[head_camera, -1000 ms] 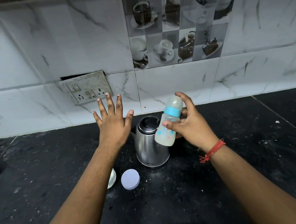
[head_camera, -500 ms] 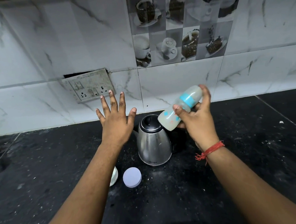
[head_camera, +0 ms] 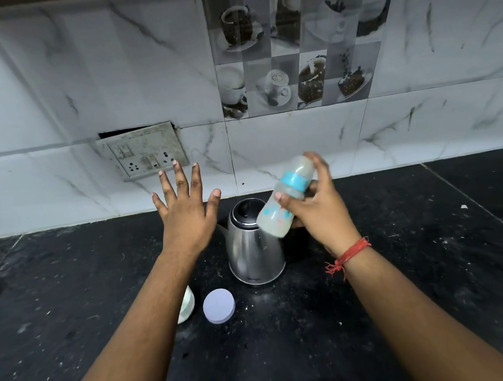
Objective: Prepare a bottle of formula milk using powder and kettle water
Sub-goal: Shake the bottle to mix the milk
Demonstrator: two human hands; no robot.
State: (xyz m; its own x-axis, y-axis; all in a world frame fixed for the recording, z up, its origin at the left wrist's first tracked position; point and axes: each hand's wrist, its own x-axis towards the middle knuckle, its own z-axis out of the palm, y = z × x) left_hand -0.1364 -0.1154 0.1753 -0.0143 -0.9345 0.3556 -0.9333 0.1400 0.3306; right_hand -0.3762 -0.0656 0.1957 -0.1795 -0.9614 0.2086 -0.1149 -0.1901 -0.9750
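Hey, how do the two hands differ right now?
The left hand is open with fingers spread and holds nothing, while the right hand grips the baby bottle, tilted. The left hand hovers left of the kettle; the right hand is above the kettle's right side. Only the right wrist wears a red thread. Both are raised above the black counter.

We see the bottle [head_camera: 286, 198] motion-blurred; the left arm [head_camera: 151, 308] hides most of a white container [head_camera: 187, 306]; kettle [head_camera: 255, 249] handle hidden.
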